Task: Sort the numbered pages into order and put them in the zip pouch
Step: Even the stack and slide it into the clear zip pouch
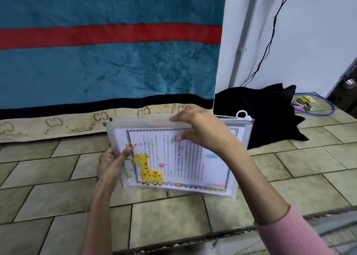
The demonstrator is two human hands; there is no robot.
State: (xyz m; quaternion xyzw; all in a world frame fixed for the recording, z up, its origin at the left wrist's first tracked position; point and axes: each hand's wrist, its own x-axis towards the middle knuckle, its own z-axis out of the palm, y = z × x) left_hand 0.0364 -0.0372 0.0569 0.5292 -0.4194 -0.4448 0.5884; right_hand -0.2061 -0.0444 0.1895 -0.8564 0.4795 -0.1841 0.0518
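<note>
Translucent plastic zip pouch (pixel 242 131) with giraffe-printed pages (pixel 173 158) inside: light, floppy, slick. Left hand (pixel 111 164) grip pinches left edge; right hand (pixel 201 131) grip closes on zipper edge.

Right hand (pixel 202 131) covers the middle of the zip pouch (pixel 242 131) top edge, so can't tell if the zip's shut there. Pages (pixel 173 158) blurred, no nos. readable, heading text too smeared. Left hand (pixel 111 163) fingers hidden behind pouch, only thumb shows. Small coloured bits (pixel 303 103) on the floor far right too small to ID.
</note>
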